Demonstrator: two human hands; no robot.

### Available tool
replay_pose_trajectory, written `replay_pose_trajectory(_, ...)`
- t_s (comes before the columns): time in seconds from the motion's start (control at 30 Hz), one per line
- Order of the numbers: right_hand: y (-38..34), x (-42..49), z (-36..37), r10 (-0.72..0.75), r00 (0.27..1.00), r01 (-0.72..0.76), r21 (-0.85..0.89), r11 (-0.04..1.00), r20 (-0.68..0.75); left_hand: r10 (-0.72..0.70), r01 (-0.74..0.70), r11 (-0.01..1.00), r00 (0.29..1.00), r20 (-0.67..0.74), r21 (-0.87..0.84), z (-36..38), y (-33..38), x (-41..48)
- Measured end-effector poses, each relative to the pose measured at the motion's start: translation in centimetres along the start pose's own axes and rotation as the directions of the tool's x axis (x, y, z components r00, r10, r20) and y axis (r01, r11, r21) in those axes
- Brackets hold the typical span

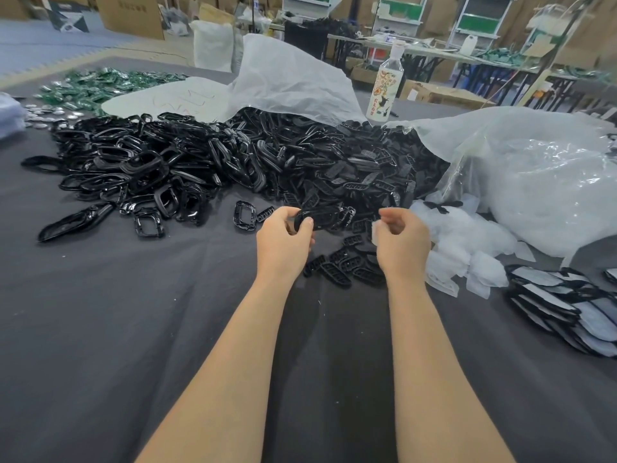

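Observation:
My left hand grips a black oval plastic part by its near end, thumb on top. My right hand is curled beside it and pinches a small white translucent piece at its fingertips. Both hands hover above the dark grey cloth. Under them lie a few loose black slotted inserts. Behind spreads a big heap of black slotted inserts and a heap of glossy black frames.
White translucent pieces lie at the right beside a clear plastic bag. A stack of assembled black-and-grey parts sits at far right. A labelled bottle stands behind the heap. Green parts lie far left.

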State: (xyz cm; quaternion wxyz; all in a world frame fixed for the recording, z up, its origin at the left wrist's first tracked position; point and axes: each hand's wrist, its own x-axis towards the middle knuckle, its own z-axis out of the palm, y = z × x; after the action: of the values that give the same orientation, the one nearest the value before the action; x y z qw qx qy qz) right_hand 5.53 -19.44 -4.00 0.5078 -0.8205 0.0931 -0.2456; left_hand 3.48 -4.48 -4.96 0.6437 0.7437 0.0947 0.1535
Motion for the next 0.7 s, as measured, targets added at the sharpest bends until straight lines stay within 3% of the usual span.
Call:
replay_pose_trajectory(0.07,-0.6,-0.1,0.5,0.085,0.993,-0.102,0.234,0.967,0.079,0.0,0.0,1.0,1.0,-0.003,0.0,0.1,0.0,0.0)
replay_pose_trajectory(0.13,-1.1,-0.3,0.8,0.157,0.962,-0.245,0.452,0.858,0.222,-0.005,0.005,1.0,1.0,-0.005,0.0,0.1,0.1,0.0)
replay_pose_trajectory(0.2,-1.5,-0.5,1.0,0.152,0.934,-0.317,0.558,0.767,0.322,-0.012,0.012,1.0,1.0,-0.007,-0.009,0.2,0.1,0.0)
replay_pose_trajectory(0.33,-1.8,-0.8,1.4,0.118,0.929,-0.314,0.578,0.753,0.351,-0.106,0.102,0.985,0.994,-0.022,-0.137,0.3,0.3,0.2)
replay_pose_trajectory(0.5,-1.7,-0.8,1.7,0.089,0.946,-0.265,0.582,0.769,0.313,-0.249,0.254,0.83,0.965,0.078,-0.497,0.0,1.2,0.2)
replay_pose_trajectory(0.63,-1.6,-1.0,1.7,0.046,0.959,-0.198,0.543,0.816,0.28,-0.236,0.308,0.789,0.951,0.2,-0.532,0.0,1.5,-0.2)
replay_pose_trajectory(0.7,-1.6,-1.1,1.7,0.022,0.964,-0.155,0.491,0.857,0.267,-0.21,0.278,0.811,0.96,0.187,-0.515,0.1,1.5,-0.3)
